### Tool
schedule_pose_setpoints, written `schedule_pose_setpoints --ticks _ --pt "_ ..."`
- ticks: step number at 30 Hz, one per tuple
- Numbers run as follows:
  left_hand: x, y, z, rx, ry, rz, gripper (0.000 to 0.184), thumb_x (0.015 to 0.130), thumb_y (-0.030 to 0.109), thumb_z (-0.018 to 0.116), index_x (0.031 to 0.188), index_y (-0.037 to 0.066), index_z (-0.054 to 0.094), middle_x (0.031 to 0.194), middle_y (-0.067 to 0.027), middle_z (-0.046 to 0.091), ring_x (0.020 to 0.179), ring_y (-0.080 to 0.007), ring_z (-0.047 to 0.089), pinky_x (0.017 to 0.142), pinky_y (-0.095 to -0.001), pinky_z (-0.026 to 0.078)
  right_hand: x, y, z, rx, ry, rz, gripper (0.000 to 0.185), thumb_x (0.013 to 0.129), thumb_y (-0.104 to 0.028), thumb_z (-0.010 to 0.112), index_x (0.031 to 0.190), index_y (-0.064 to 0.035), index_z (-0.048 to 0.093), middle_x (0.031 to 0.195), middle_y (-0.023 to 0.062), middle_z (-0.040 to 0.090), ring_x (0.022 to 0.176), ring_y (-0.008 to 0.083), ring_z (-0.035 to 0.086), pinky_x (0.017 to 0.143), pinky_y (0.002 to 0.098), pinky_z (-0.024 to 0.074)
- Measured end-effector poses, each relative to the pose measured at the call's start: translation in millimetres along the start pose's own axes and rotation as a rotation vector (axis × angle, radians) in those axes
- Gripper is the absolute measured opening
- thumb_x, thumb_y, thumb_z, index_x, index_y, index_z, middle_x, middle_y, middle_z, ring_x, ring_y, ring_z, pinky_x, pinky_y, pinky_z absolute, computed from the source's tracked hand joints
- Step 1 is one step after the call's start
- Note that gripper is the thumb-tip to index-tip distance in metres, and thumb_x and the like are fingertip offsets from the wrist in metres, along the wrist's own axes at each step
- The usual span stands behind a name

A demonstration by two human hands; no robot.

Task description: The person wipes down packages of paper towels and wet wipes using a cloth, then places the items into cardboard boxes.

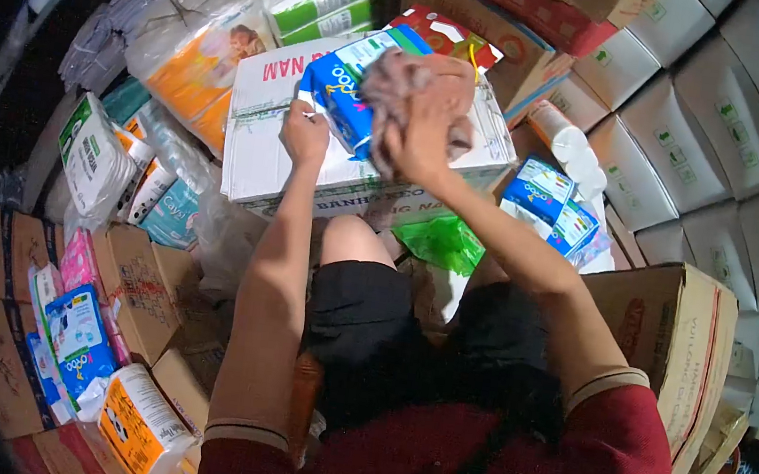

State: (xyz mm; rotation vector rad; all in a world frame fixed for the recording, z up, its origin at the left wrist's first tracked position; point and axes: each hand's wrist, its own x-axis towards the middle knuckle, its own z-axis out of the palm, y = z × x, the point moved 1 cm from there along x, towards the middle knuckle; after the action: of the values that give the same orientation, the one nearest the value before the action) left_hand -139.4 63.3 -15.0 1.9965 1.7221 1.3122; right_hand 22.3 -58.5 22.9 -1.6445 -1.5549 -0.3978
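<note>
Blue packet [340, 83] is over the white carton [253, 150], its edge pinched by the left hand [306, 133] while the right hand [425, 138] holds a bunched cloth [392, 85] against it, so too strong rubbing might pull it from this pinch.

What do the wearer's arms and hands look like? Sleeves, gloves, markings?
Left hand and right hand are ungloved. Forearms are bare, with no watch or wristband visible. Short dark red sleeves end above the elbows in tan cuffs with a darker stripe. No cables or markings visible on the arms.
</note>
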Motion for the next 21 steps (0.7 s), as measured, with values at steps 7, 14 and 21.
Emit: schedule_pose_setpoints --ticks 7,14,21 --pt "18 -72 54 -0.608 -0.068 -0.092 0.012 0.070 0.008 0.057 0.080 0.007 0.051 0.076 -0.0149 0.059 0.072 -0.0341 0.058 0.065 -0.0421 0.045 28 12 -20 -0.131 -0.291 -0.534 0.046 0.076 -0.025 0.052 0.121 -0.0145 0.045 0.125 0.0179 0.041 0.123 0.0317 0.032 0.099 0.0476 0.0242" --pt "4 -1 3 0.002 -0.004 0.023 0.011 0.067 0.007 0.053 0.078 0.008 0.050 0.071 -0.0166 0.059 0.067 -0.0367 0.058 0.063 -0.0452 0.044 59 84 -32 -0.142 -0.300 -0.582 0.064 0.073 -0.017 0.056 0.131 -0.0131 0.031 0.119 0.0178 0.044 0.114 0.0327 0.042 0.096 0.0437 0.0324" --pt "2 2 0 -0.010 -0.059 -0.021 0.011 0.068 0.006 0.052 0.079 0.007 0.049 0.073 -0.0170 0.059 0.069 -0.0360 0.058 0.063 -0.0448 0.044 57 109 -21 -0.021 -0.267 -0.131 0.077 0.059 -0.009 0.070 0.126 -0.0079 0.034 0.112 0.0214 0.045 0.106 0.0389 0.044 0.089 0.0421 0.0383"
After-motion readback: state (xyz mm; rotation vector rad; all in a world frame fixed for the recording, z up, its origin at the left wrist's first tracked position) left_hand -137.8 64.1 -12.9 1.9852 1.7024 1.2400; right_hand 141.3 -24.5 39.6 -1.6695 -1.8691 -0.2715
